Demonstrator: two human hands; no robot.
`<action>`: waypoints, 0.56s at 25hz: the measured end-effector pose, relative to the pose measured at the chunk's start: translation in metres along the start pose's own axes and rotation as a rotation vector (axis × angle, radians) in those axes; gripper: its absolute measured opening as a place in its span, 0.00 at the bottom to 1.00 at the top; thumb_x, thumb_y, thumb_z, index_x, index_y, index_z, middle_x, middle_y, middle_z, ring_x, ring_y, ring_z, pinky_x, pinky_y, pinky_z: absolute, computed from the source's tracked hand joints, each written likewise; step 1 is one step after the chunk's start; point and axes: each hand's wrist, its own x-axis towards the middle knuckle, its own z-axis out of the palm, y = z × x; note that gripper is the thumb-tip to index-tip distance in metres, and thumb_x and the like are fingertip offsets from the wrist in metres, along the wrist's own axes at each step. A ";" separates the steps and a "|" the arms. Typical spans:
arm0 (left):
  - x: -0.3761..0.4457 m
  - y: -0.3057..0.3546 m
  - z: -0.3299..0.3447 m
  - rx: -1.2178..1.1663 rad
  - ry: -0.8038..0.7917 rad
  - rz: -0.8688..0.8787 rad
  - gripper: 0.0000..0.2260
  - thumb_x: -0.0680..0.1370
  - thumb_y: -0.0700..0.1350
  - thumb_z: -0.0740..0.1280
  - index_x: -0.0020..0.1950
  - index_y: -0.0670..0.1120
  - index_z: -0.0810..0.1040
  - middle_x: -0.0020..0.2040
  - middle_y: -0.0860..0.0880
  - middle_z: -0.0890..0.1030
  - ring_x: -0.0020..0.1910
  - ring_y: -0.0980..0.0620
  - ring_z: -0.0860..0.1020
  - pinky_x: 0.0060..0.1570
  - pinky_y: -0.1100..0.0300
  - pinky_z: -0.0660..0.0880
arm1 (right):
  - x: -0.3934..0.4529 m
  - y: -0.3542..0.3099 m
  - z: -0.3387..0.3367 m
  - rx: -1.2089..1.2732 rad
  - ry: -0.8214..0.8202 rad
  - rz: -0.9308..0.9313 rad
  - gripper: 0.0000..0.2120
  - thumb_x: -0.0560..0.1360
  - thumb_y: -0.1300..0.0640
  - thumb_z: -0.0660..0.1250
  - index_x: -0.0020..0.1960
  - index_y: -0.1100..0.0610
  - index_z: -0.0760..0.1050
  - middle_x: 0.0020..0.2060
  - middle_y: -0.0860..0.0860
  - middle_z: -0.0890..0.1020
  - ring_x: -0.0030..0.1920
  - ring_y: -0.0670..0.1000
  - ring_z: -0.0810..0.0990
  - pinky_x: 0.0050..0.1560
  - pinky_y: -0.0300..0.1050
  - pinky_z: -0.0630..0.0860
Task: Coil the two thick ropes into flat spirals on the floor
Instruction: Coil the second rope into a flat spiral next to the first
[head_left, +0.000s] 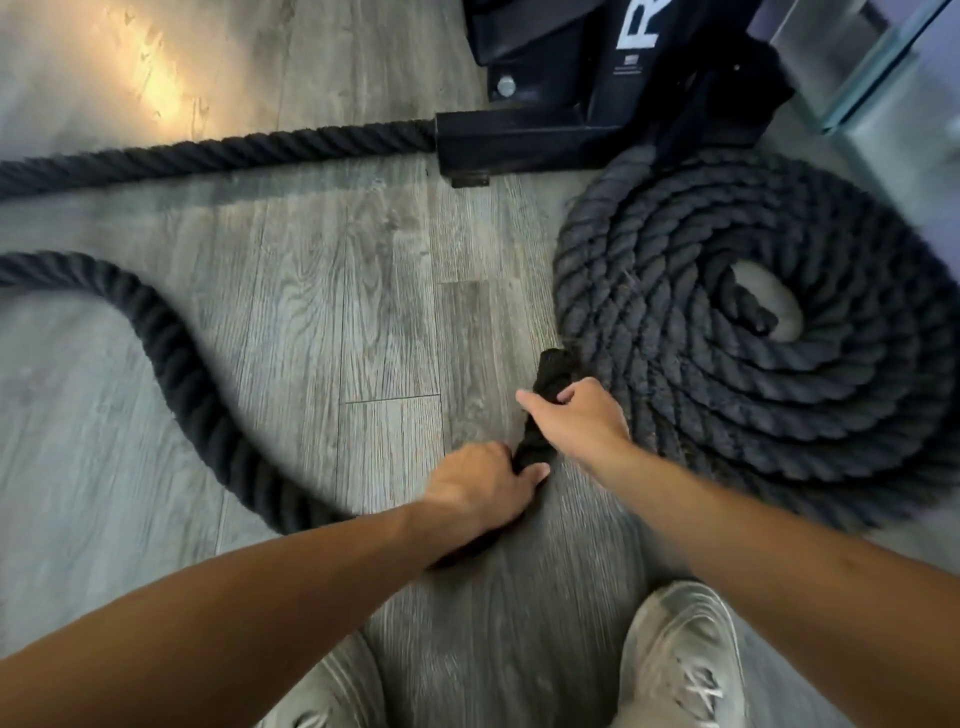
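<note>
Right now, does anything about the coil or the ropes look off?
Nothing damaged. The coiled rope lies flat but its centre is an open gap showing floor, not a tight spiral. Both hands, left hand and right hand, grip the loose rope.

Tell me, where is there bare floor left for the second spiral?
Bare planks lie between the straight rope above and the loose rope's curve below, left of the finished coil. It is crowded by the black rack base.

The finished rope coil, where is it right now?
In the head view the coiled rope lies flat on the floor at the right, just below the black equipment base and beside the right hand.
</note>
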 end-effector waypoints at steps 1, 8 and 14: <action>-0.004 0.005 0.011 -0.096 -0.037 0.001 0.22 0.80 0.62 0.60 0.55 0.45 0.80 0.54 0.42 0.83 0.56 0.41 0.80 0.51 0.54 0.75 | -0.002 0.008 0.000 -0.001 -0.015 0.027 0.27 0.68 0.41 0.75 0.59 0.54 0.72 0.52 0.48 0.75 0.56 0.54 0.77 0.49 0.45 0.71; 0.003 -0.075 -0.024 -0.106 0.311 0.220 0.30 0.77 0.56 0.69 0.76 0.53 0.63 0.69 0.46 0.71 0.65 0.46 0.73 0.64 0.49 0.74 | 0.016 0.024 0.031 -0.086 -0.241 -0.313 0.33 0.65 0.55 0.76 0.70 0.48 0.76 0.54 0.47 0.79 0.57 0.52 0.80 0.58 0.47 0.78; 0.035 -0.095 -0.064 0.634 0.197 0.436 0.32 0.82 0.62 0.56 0.81 0.47 0.55 0.77 0.47 0.66 0.77 0.47 0.63 0.74 0.51 0.60 | 0.017 -0.018 0.040 -0.301 -0.421 -0.530 0.33 0.72 0.53 0.75 0.74 0.47 0.69 0.54 0.46 0.73 0.56 0.50 0.74 0.56 0.44 0.73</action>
